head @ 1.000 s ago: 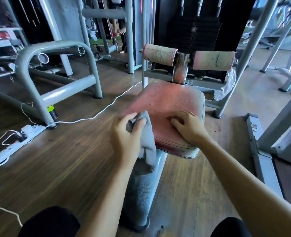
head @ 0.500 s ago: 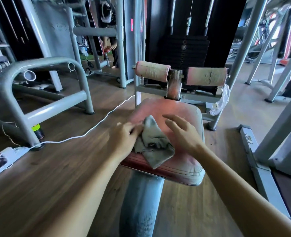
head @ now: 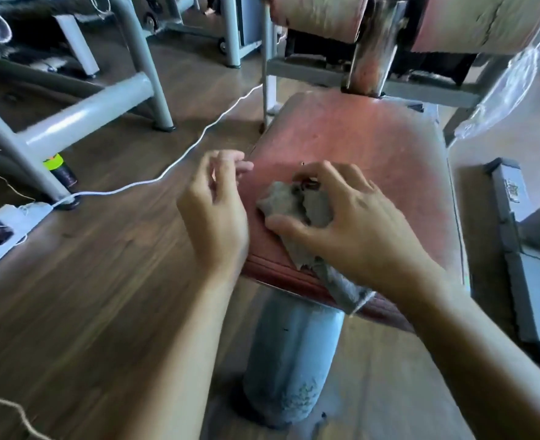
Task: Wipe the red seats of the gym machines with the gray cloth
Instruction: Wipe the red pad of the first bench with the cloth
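Gray cloth [head: 294, 201] sits bunched at seven o'clock on the red seat [head: 373, 138], clutched by the right hand [head: 351, 223]; the left hand [head: 214, 211] hovers slack and empty at nine. Likely mid-wipe: next, sweep toward twelve.

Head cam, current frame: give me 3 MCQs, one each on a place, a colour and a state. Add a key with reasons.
1. Where is the gray cloth?
A. on a shelf
B. on the red seat, one end over its near edge
C. draped on a roller pad

2. What colour is the cable on the floor?
A. black
B. white
C. orange

3. What is the right hand doing?
A. hanging idle
B. gripping the seat post
C. gripping the gray cloth

Key: 1 B, the cloth lies on the seat's near-left part. 2 B, the cable shows white against the brown boards. 3 C, its fingers curl round the cloth, while the left hand holds nothing.
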Demonstrator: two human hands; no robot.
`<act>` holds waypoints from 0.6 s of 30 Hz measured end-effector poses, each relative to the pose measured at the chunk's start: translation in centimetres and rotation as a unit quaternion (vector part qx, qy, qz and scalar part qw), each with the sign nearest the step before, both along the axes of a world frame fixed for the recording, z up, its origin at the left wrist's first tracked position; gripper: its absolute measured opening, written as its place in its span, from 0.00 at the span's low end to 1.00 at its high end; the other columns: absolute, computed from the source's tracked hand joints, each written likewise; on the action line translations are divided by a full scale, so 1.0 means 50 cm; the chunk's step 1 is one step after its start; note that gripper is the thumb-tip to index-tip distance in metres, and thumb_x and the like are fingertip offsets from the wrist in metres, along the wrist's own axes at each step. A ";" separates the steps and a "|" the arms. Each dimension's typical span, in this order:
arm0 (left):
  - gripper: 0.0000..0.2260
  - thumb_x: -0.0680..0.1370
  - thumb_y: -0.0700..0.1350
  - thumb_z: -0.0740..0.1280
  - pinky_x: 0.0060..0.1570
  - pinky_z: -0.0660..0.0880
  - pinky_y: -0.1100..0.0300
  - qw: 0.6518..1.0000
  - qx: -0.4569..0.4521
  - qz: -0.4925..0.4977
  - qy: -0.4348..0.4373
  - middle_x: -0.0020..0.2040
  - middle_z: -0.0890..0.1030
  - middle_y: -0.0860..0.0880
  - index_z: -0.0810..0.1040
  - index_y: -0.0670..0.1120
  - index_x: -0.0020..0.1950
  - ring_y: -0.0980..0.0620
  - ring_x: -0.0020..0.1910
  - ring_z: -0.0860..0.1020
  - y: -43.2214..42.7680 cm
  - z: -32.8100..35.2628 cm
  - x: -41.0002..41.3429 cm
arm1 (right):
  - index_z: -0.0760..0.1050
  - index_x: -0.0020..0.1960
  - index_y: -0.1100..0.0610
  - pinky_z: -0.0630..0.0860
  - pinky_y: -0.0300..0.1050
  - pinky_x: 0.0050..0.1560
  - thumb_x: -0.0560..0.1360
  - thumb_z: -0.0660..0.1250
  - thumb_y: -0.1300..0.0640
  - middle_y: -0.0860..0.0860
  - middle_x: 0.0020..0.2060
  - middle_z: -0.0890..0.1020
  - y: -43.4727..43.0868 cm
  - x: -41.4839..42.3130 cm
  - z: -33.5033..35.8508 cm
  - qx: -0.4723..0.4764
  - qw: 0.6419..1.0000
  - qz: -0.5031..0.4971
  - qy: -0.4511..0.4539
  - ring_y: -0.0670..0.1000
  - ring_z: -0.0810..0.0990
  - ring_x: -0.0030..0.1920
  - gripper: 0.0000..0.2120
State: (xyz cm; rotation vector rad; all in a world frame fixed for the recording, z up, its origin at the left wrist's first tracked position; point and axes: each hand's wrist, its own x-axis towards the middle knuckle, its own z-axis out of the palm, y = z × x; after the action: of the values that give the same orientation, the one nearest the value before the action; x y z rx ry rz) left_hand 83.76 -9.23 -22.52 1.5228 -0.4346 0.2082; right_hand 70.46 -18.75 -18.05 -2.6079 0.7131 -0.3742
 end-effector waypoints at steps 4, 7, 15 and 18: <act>0.14 0.83 0.46 0.57 0.52 0.78 0.56 1.000 0.030 -0.001 0.008 0.46 0.86 0.50 0.82 0.43 0.50 0.52 0.48 0.83 0.003 0.003 -0.007 | 0.68 0.71 0.36 0.68 0.53 0.64 0.72 0.65 0.34 0.48 0.74 0.66 0.018 0.002 -0.013 -0.066 0.997 -0.008 0.039 0.58 0.70 0.66 0.28; 0.11 0.84 0.43 0.60 0.53 0.76 0.60 0.997 0.081 -0.011 0.014 0.48 0.86 0.50 0.82 0.43 0.52 0.54 0.49 0.82 0.005 0.011 -0.013 | 0.72 0.69 0.40 0.72 0.54 0.60 0.73 0.68 0.45 0.48 0.69 0.70 -0.008 -0.009 0.001 -0.022 0.998 -0.029 0.045 0.61 0.74 0.58 0.24; 0.06 0.80 0.34 0.67 0.49 0.70 0.63 0.918 0.307 -0.203 0.148 0.47 0.80 0.50 0.82 0.44 0.49 0.54 0.44 0.77 0.035 0.150 0.018 | 0.72 0.65 0.44 0.71 0.44 0.45 0.69 0.72 0.55 0.52 0.51 0.79 -0.048 -0.002 0.166 0.199 0.969 -0.093 0.114 0.58 0.79 0.48 0.26; 0.06 0.79 0.35 0.68 0.45 0.72 0.59 0.911 0.310 -0.221 0.158 0.43 0.81 0.50 0.82 0.45 0.49 0.54 0.40 0.77 0.081 0.311 0.036 | 0.71 0.66 0.41 0.71 0.43 0.40 0.69 0.73 0.53 0.47 0.42 0.82 -0.040 0.003 0.291 0.238 0.960 -0.123 0.080 0.53 0.81 0.45 0.27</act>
State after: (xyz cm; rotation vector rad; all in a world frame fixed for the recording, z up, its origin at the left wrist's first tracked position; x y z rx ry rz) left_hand 85.57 -5.17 -6.95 1.9809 -0.6044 -0.5806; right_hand 70.61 -20.73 -3.48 -2.1131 1.0429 -0.0476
